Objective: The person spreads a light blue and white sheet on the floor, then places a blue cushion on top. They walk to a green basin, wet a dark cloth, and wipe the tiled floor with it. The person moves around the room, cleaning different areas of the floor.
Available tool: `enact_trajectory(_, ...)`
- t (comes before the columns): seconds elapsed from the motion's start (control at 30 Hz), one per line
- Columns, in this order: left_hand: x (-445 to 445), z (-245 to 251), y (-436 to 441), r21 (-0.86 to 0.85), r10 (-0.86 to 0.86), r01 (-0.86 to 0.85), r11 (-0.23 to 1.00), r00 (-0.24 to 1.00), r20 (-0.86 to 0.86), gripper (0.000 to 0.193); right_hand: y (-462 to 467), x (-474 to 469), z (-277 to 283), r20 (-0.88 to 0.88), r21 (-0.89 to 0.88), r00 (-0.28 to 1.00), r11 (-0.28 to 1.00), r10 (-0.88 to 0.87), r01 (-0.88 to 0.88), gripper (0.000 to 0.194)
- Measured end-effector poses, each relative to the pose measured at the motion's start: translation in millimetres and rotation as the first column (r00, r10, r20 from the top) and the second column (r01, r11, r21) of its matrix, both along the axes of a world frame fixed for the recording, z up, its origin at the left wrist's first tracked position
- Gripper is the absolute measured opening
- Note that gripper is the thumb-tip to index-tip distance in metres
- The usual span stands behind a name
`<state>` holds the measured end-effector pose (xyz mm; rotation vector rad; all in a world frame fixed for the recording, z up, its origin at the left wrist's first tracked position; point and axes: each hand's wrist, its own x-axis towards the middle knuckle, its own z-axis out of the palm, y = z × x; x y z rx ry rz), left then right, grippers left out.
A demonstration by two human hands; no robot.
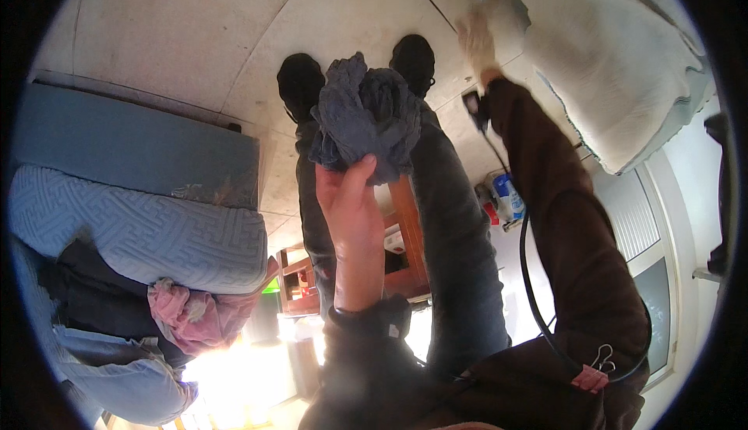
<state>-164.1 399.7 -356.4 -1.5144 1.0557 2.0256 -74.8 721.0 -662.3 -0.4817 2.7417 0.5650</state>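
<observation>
My left hand (347, 196) is raised in the middle of the view, closed on a bunched dark grey cloth (368, 117), with the thumb pressed against its lower edge. Behind the cloth are my legs and dark shoes. My right hand (478, 41) reaches out at the upper right, blurred by motion. Beside its fingers is a grey patch (507, 8) at the edge of a pale fabric cover (608, 73); whether the fingers touch or hold anything cannot be made out. A black cable with a small connector (476, 108) hangs by the right wrist.
On the left stands a blue-grey sofa or bed (134, 144) with a quilted pale blue cover (146, 228). Dark clothing, a pink garment (198, 313) and blue jeans (128, 386) lie on it. Wooden furniture (409, 243) and a blue-and-white package (507, 196) appear beyond my legs. The floor is tiled.
</observation>
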Motion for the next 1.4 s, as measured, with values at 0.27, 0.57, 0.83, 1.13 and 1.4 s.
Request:
enact_trajectory(0.27, -7, -11, 2, -0.003, 0.007, -0.007, 1.0, 0.999, -0.035, 0.049, -10, 165, 112, 0.953, 0.297, -0.096, 0.829, -0.286, 0.474, 0.042)
enact_trajectory(0.57, 3, -18, 2, 0.061, 0.025, -0.021, 0.998, 0.998, -0.06, 0.05, -32, 200, 225, 0.622, 0.654, -0.779, -0.598, 0.077, 0.463, 0.058)
enact_trajectory(0.83, 11, -21, -2, 0.043, 0.062, -0.058, 0.997, 0.994, -0.092, 0.054, -43, 144, 220, 0.59, 0.325, 0.131, 0.384, -0.797, 0.864, 0.038)
enact_trajectory(1.13, 7, -9, -8, -0.056, -0.058, 0.055, 0.997, 0.996, -0.064, 0.037, -165, -123, 303, 0.811, -0.555, 0.567, 0.117, -0.143, 0.823, 0.074)
enact_trajectory(1.4, 5, 5, -53, 0.127, 0.065, -0.069, 0.99, 0.997, 0.037, 0.03, -265, -162, 312, 0.992, 0.001, 0.043, -0.341, 0.123, 0.94, 0.072)
